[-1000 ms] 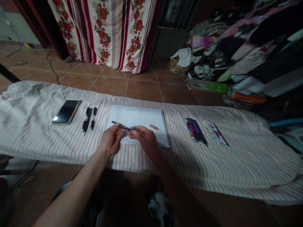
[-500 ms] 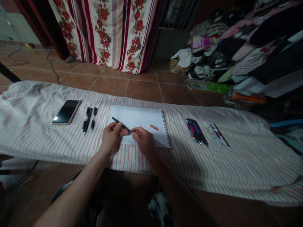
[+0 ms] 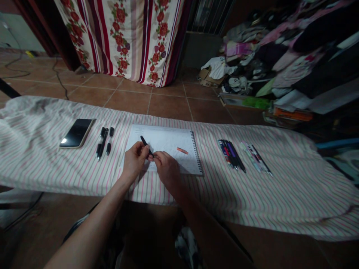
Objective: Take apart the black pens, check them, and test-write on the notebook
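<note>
A black pen (image 3: 144,141) slants between my hands over an open spiral notebook (image 3: 165,134) with writing on its page. My left hand (image 3: 135,158) is closed around the pen's middle, its upper end sticking out past the fingers. At the lower end, my right hand (image 3: 167,167) has its fingertips pinched on the pen, and the tip is hidden there. A small orange-brown piece (image 3: 182,150), perhaps a sharpener blade or clip, lies on the page to the right of my hands.
Left of the notebook lie several black pens (image 3: 103,144) and a phone (image 3: 77,133). To its right are a bunch of dark pens (image 3: 231,155) and another bunch of lighter ones (image 3: 256,158). A striped cloth (image 3: 286,194) covers the surface. Clothes (image 3: 252,56) are heaped beyond.
The pen has turned steeper, its upper end swinging right. My left hand has shifted right along it, closer to my right hand.
</note>
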Motion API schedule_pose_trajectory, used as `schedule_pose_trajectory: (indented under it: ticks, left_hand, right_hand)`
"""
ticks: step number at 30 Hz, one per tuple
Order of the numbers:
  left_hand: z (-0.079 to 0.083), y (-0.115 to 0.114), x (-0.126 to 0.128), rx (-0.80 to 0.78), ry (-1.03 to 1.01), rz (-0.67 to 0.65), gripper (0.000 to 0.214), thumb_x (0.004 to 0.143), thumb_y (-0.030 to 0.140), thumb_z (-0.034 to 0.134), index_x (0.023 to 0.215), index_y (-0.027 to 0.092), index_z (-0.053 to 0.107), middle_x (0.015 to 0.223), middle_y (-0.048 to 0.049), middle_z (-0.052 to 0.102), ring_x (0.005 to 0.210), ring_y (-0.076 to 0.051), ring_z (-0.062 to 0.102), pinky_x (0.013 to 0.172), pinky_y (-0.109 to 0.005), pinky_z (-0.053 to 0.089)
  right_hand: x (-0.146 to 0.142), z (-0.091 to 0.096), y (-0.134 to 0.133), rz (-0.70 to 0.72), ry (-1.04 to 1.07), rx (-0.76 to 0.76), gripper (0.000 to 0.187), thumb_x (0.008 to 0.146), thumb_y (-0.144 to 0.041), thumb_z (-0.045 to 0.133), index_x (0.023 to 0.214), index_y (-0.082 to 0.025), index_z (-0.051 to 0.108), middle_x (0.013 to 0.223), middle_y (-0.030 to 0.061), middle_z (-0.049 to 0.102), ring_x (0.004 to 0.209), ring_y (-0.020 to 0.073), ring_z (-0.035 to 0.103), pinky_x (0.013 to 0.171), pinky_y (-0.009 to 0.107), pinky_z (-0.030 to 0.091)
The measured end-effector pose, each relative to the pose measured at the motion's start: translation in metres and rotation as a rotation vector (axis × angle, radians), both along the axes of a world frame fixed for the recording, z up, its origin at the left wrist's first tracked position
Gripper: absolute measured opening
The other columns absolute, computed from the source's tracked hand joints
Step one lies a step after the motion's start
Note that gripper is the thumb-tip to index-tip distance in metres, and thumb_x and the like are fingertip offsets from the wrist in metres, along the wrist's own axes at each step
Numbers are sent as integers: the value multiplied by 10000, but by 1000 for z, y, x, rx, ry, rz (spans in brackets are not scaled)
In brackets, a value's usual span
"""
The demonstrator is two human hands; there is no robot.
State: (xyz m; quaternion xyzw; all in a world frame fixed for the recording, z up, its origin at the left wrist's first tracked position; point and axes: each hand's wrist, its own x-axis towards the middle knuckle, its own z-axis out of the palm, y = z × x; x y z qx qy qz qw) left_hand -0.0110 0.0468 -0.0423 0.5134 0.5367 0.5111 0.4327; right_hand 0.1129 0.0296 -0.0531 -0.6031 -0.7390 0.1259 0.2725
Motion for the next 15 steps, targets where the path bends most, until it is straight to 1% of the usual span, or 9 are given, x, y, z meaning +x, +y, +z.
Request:
schedule_pose_trajectory:
  ticks: [3, 6, 9, 11, 15]
  left_hand:
    - [-1, -1, 0, 30, 103, -27, 199, 801, 375, 546, 742, 188, 513, 553, 37, 618, 529, -130, 631, 553, -227, 486]
    - [-1, -3, 0, 36, 170, -43, 199, 813, 374, 528, 730, 194, 506, 559, 38, 614, 531, -128, 626, 540, -222, 476]
    - [-1, -4, 1, 50, 232, -64, 190, 825, 367, 508, 741, 196, 507, 567, 34, 616, 538, -130, 625, 550, -225, 472]
    - [-1, -5, 2, 71, 294, -90, 185, 830, 359, 499, 744, 195, 512, 580, 25, 619, 552, -134, 628, 565, -231, 472]
    - [-3, -7, 6, 89, 334, -130, 190, 845, 357, 474, 773, 189, 528, 609, 6, 618, 563, -141, 628, 558, -238, 473]
  right_hand:
    - [1, 2, -1, 4, -85, 31, 122, 857, -186, 503, 811, -203, 615, 793, 30, 641, 773, 175, 542, 659, 272, 361]
    - [3, 1, -1, 13, -107, 58, 95, 838, -185, 534, 823, -203, 626, 821, 43, 650, 841, 202, 511, 719, 297, 369]
    - [7, -4, 1, 28, -50, 63, 103, 827, -159, 527, 830, -194, 624, 836, 44, 655, 830, 200, 508, 745, 310, 381]
    - [10, -9, 2, 61, 1, 55, 113, 816, -138, 520, 843, -181, 621, 844, 44, 656, 816, 193, 520, 756, 313, 393]
    - [18, -13, 2, 136, 47, 40, 210, 787, -93, 481, 917, -164, 629, 872, 64, 654, 844, 194, 545, 794, 337, 419]
